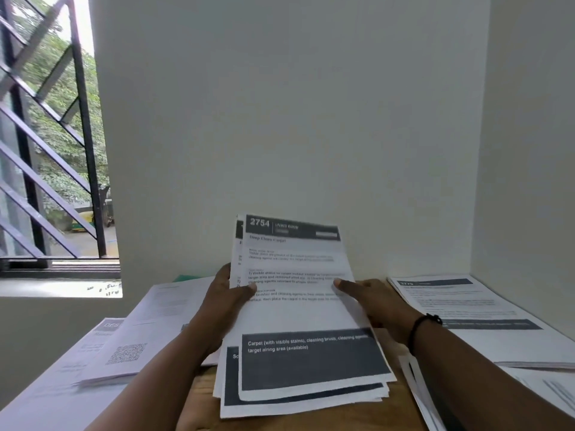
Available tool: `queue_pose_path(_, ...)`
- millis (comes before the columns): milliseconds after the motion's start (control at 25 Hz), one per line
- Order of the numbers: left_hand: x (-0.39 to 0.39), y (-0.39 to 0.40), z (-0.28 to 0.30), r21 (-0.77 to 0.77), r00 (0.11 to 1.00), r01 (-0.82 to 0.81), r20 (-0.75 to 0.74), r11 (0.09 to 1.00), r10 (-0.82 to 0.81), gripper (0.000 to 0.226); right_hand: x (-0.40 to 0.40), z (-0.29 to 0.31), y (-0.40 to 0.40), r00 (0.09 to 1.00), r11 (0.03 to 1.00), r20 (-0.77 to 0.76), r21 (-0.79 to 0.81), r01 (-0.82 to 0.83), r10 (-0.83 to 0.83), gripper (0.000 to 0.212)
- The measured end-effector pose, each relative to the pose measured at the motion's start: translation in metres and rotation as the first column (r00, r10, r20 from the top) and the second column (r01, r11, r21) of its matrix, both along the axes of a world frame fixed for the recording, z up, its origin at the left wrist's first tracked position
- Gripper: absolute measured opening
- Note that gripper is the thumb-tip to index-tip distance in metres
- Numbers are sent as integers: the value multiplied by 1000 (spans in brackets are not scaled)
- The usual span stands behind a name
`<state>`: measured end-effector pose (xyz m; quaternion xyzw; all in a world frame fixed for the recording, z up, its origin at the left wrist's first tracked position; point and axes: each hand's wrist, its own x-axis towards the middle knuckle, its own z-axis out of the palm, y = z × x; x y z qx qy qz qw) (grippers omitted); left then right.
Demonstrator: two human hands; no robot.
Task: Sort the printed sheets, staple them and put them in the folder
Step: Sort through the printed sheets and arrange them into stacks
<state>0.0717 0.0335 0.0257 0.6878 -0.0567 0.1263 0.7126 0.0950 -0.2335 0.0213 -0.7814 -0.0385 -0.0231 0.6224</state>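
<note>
the uneven stack of sheets (298, 309) is gripped by the left hand (224, 303) and right hand (370, 303); loosely fanned lower pages could be dropped or missorted.

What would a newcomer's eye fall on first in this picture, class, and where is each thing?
First, the stack of printed sheets at centre, its top page headed 2754, held up over the wooden table by the left hand and right hand. Next, the barred window at far left. More printed piles lie either side, one with a QR code.
</note>
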Motion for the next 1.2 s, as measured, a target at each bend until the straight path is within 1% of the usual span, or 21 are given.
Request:
queue_pose_path(40, -3, -2, 3, -53, 997, 33, 68, 998, -30, 37, -3, 3, 0, 998, 990, 2, 124, -61, 61, 49)
queue_pose_path(80, -6, -4, 4, -86, 989, 69, 137, 994, -56, 38, -8, 8, 2, 994, 963, 52, 251, -102, 92, 36)
queue_pose_path(120, -10, -8, 6, -99, 977, 92, 199, 991, -71, 39, -14, 14, 4, 989, 937, 127, 331, -114, 76, 25)
queue_pose_path(160, -13, -11, 7, -97, 966, 95, 248, 991, -68, 40, -18, 20, 7, 975, 924, 223, 367, -104, 21, 19)
queue_pose_path(240, -22, -18, 12, -105, 944, 61, 328, 993, -24, 37, -27, 29, 15, 911, 918, 405, 383, -97, -73, 19)
queue_pose_path(280, -27, -22, 16, -128, 932, 41, 362, 991, 8, 36, -30, 32, 18, 877, 921, 470, 380, -92, -106, 19)
queue_pose_path(400, -39, -29, 25, -207, 880, 25, 468, 978, 76, 35, -41, 40, 23, 778, 914, 605, 390, -108, -167, 22)
queue_pose_path(480, -46, -33, 27, -211, 845, 20, 526, 977, 96, 35, -47, 44, 25, 730, 902, 656, 411, -131, -193, 25)
queue_pose_path(560, -49, -37, 27, -189, 839, 16, 537, 982, 90, 36, -48, 46, 26, 706, 894, 679, 423, -149, -203, 26)
queue_pose_path(640, -47, -40, 26, -143, 870, 2, 489, 990, 69, 37, -45, 44, 26, 718, 902, 673, 403, -154, -178, 28)
queue_pose_path(680, -45, -40, 25, -106, 893, 10, 448, 994, 39, 38, -42, 40, 24, 742, 912, 651, 384, -143, -158, 28)
queue_pose_path(760, -38, -37, 22, -34, 940, 34, 342, 999, -20, 46, -33, 30, 19, 809, 943, 573, 325, -76, -133, 34)
queue_pose_path(880, -30, -30, 14, 16, 982, 56, 182, 998, -58, 58, -21, 14, 10, 877, 981, 462, 190, 44, -129, 57)
queue_pose_path(920, -27, -29, 10, 53, 988, 71, 134, 996, -77, 55, -19, 10, 8, 897, 989, 429, 143, 47, -105, 60)
queue_pose_path(960, -28, -29, 7, 108, 991, 87, 91, 990, -97, 48, -17, 7, 6, 919, 996, 390, 81, 29, -58, 60)
queue_pose_path(1040, -28, -32, 2, 208, 996, 73, 26, 975, -80, 28, -15, 0, 4, 949, 998, 312, -49, -29, 42, 51)
queue_pose_path(1080, -28, -33, 1, 239, 999, 31, 35, 971, -40, 21, -14, -2, 4, 947, 995, 317, -97, -25, 54, 43)
queue_pose_path(1120, -28, -34, 1, 257, 997, -26, 80, 966, 5, 20, -13, -2, 5, 934, 993, 355, -120, 3, 41, 34)
queue_pose_path(1160, -28, -36, 2, 243, 988, -83, 144, 966, 48, 21, -15, 0, 9, 911, 993, 413, -109, 42, 7, 26)
queue_pose_path(1200, -30, -38, 4, 189, 975, -132, 202, 973, 93, 21, -18, 3, 14, 879, 993, 474, -72, 94, -49, 21)
